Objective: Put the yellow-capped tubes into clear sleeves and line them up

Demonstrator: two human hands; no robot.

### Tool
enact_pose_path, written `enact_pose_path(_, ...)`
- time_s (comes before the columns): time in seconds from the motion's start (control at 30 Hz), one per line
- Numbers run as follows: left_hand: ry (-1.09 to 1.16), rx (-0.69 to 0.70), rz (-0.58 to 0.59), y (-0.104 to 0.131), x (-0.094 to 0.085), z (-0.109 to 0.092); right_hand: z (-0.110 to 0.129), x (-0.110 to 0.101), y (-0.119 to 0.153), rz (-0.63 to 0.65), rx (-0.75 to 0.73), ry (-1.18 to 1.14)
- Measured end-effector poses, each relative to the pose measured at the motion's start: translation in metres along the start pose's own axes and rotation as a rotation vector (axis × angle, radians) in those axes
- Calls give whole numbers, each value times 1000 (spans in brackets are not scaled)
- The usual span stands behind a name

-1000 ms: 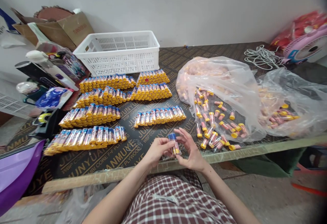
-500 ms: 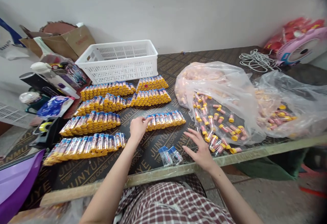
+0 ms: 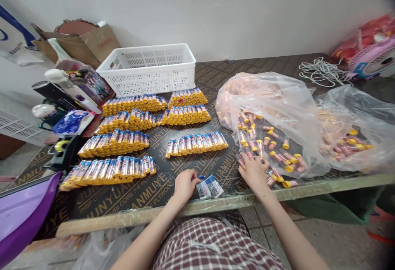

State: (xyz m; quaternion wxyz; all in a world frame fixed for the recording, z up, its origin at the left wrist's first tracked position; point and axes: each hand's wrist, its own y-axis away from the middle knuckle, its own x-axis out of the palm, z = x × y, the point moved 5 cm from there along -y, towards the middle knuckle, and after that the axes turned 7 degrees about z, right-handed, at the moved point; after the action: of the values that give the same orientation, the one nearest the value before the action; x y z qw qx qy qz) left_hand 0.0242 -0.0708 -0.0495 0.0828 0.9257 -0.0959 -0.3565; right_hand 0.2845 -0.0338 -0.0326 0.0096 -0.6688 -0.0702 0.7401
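My left hand (image 3: pixel 186 184) is at the left edge of two small clear packets with blue tops (image 3: pixel 212 185), thumb and index finger pinched on the left one. My right hand (image 3: pixel 253 172) reaches into loose clear tubes with yellow caps (image 3: pixel 285 155) at the mouth of a plastic bag (image 3: pixel 277 93); its fingers are curled over tubes, and a tube lies by its fingertips. Short of the bag, a row of blue-topped tubes with yellow ends (image 3: pixel 197 143) lies on the dark table. More stacked rows (image 3: pixel 114 169) lie to the left.
A white crate (image 3: pixel 148 75) stands behind the rows. Bottles and a tape dispenser (image 3: pixel 63 151) are at the left, beside a purple tray (image 3: pixel 27 216). A second bag (image 3: pixel 354 138), a white cord (image 3: pixel 322 70) and a pink fan (image 3: pixel 370 60) are at the right.
My left hand has moved from the front row down to the packets. My right hand has gone from open above the table to the loose tubes. The front row now shows its left end uncovered.
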Motion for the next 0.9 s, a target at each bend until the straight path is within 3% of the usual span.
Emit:
enact_pose_path(0.1, 64, -18, -13, 0, -2, 1, 7, -4, 3, -21, -33, -174)
enact_pose_path(0.27, 114, 7, -76, 2, -6, -2, 28, -18, 10, 36, -60, -660)
enact_pose_path(0.4, 551, -74, -40, -4, -5, -1, 48, -37, 20, 3, -57, -861)
enact_pose_path(0.5, 972, -191, -6, -10, -5, -2, 60, -51, 29, -104, -109, -933)
enact_pose_path(0.57, 1126, -222, 3, -13, -8, -6, 67, -55, 35, -151, -148, -956)
enact_pose_path(0.73, 1303, -259, 7, -18, -11, -10, 76, -52, 45, -152, -172, -983)
enact_pose_path(0.9, 1367, -290, -72, -20, -9, -7, 79, -53, 49, -200, -184, -957)
